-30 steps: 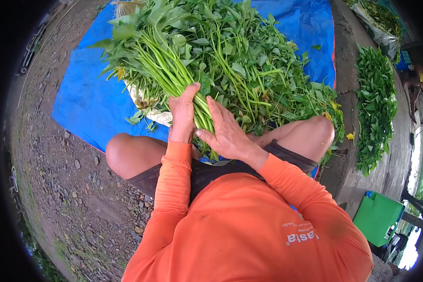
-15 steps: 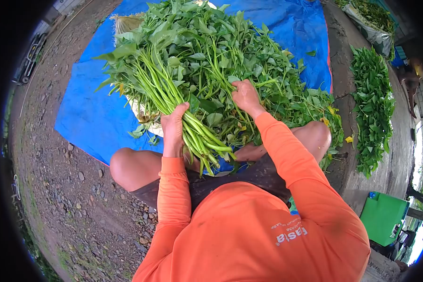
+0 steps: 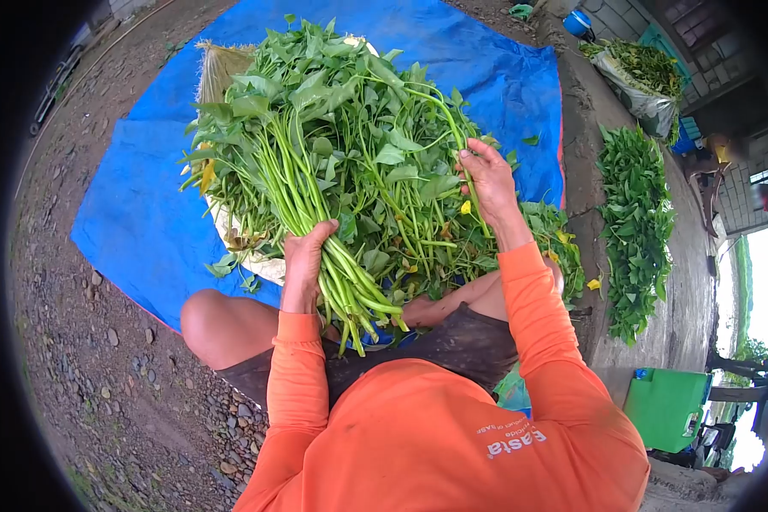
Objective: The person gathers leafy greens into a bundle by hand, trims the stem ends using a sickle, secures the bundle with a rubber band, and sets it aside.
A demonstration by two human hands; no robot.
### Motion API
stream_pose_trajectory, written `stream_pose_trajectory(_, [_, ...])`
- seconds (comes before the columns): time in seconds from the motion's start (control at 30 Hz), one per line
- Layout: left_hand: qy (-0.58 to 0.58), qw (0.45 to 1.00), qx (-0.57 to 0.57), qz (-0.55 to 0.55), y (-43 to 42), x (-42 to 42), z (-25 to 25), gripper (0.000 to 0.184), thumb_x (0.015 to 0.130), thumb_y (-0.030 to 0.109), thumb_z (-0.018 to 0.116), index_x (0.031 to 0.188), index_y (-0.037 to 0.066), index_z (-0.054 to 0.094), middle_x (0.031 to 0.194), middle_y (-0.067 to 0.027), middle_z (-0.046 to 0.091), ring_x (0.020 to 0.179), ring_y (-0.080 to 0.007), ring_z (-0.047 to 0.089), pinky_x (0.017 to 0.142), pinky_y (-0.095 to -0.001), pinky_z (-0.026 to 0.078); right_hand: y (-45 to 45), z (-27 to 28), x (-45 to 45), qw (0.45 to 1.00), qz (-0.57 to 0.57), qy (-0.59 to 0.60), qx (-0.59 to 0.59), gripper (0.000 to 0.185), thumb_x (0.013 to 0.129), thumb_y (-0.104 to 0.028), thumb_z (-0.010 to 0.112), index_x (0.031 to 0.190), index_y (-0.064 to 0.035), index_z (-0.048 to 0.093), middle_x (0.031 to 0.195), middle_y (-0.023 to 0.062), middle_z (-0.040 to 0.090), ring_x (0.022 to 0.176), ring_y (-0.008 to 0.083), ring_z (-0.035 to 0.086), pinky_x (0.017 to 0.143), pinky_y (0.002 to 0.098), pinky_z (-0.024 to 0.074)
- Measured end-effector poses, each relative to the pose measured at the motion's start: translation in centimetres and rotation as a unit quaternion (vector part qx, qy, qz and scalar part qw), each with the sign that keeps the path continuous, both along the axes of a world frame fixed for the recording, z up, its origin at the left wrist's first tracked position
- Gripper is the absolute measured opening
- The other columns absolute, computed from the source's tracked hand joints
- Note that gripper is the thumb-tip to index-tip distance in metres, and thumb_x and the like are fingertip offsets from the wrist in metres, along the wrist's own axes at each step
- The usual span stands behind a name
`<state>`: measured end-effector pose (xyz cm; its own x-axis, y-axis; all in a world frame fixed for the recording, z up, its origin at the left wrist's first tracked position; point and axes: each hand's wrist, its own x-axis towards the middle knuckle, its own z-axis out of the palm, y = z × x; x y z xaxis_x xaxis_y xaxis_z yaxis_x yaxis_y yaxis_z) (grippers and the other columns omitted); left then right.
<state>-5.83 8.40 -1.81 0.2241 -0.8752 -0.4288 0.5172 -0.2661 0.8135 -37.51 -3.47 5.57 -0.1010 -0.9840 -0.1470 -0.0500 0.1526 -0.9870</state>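
My left hand (image 3: 305,256) is closed around a thick bunch of water spinach stems (image 3: 292,179), leaves pointing away from me and cut ends hanging over my lap. Pinched in my right hand (image 3: 491,183) is a single long water spinach stem (image 3: 446,111), which arches up and left over the heap. Both hands are above the near side of a large pile of leafy greens (image 3: 375,128), where loose stems and a few yellowed leaves are mixed in. Part of a pale sack (image 3: 269,266) shows beneath the pile.
A blue tarp (image 3: 124,218) lies under the pile, on gravelly ground (image 3: 128,375). To the right, a long row of greens (image 3: 636,230) rests on concrete. Farther back stands a filled white sack (image 3: 648,107). A green box (image 3: 667,410) is near my right elbow.
My right hand has moved right and slightly up, drawing one long stem out of the pile. My left hand keeps its hold on the bunch. The view has shifted somewhat to the right.
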Motion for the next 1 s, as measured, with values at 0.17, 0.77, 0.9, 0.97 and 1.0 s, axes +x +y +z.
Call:
stream_pose_trajectory(0.17, [-0.019, 1.000, -0.012, 0.011, -0.1, -0.7, -0.2, 0.020, 0.088, 0.011, 0.083, 0.102, 0.002, 0.071, 0.081, -0.0036, 0.070, 0.060, -0.0142, 0.066, 0.055, -0.0294, 0.056, -0.8, 0.4, -1.0, 0.955, -0.031, 0.272, -0.112, 0.040, 0.105, -0.020, 0.074, 0.142, -0.0048, 0.069, 0.101, 0.0013, 0.072, 0.078, 0.0082, 0.063, 0.065, 0.0270, 0.0524])
stream_pose_trajectory(0.77, [0.035, 0.999, -0.015, -0.026, 0.2, -0.7, -1.0, 0.022, 0.089, 0.010, 0.084, 0.106, 0.002, 0.072, 0.085, -0.0041, 0.072, 0.065, -0.0158, 0.069, 0.059, -0.0326, 0.058, -2.9, 5.3, 6.8, 0.947, -0.086, 0.128, -0.283, 0.031, 0.098, -0.017, 0.079, 0.123, 0.0019, 0.079, 0.100, 0.0039, 0.073, 0.086, 0.0130, 0.066, 0.077, 0.0307, 0.0541])
stream_pose_trajectory(0.9, [0.047, 0.998, -0.013, -0.029, 0.4, -1.4, -0.9, 0.022, 0.091, 0.008, 0.083, 0.109, 0.001, 0.073, 0.088, -0.0052, 0.074, 0.067, -0.0153, 0.070, 0.060, -0.0322, 0.059, 1.0, 2.5, 13.4, 0.933, -0.006, 0.203, -0.297, 0.026, 0.097, -0.014, 0.078, 0.117, 0.0026, 0.080, 0.090, 0.0123, 0.069, 0.082, 0.0239, 0.067, 0.078, 0.0380, 0.0541])
stream_pose_trajectory(0.97, [0.047, 0.998, -0.014, -0.035, 0.3, -1.2, -1.1, 0.023, 0.092, 0.008, 0.083, 0.111, 0.001, 0.072, 0.092, -0.0056, 0.075, 0.070, -0.0152, 0.071, 0.062, -0.0316, 0.060, 4.9, -1.2, 15.0, 0.936, 0.142, 0.257, -0.194, 0.028, 0.098, -0.017, 0.076, 0.118, 0.0028, 0.080, 0.099, 0.0202, 0.075, 0.092, 0.0353, 0.073, 0.088, 0.0439, 0.0567])
stream_pose_trajectory(1.0, [0.065, 0.997, -0.024, -0.024, 0.3, -1.4, -1.0, 0.024, 0.092, 0.009, 0.083, 0.112, 0.001, 0.072, 0.094, -0.0055, 0.076, 0.072, -0.0152, 0.071, 0.064, -0.0313, 0.060, 6.3, -4.5, 15.4, 0.951, 0.156, 0.214, -0.158, 0.030, 0.098, -0.017, 0.075, 0.119, 0.0034, 0.080, 0.107, 0.0220, 0.078, 0.098, 0.0361, 0.075, 0.094, 0.0427, 0.0575])
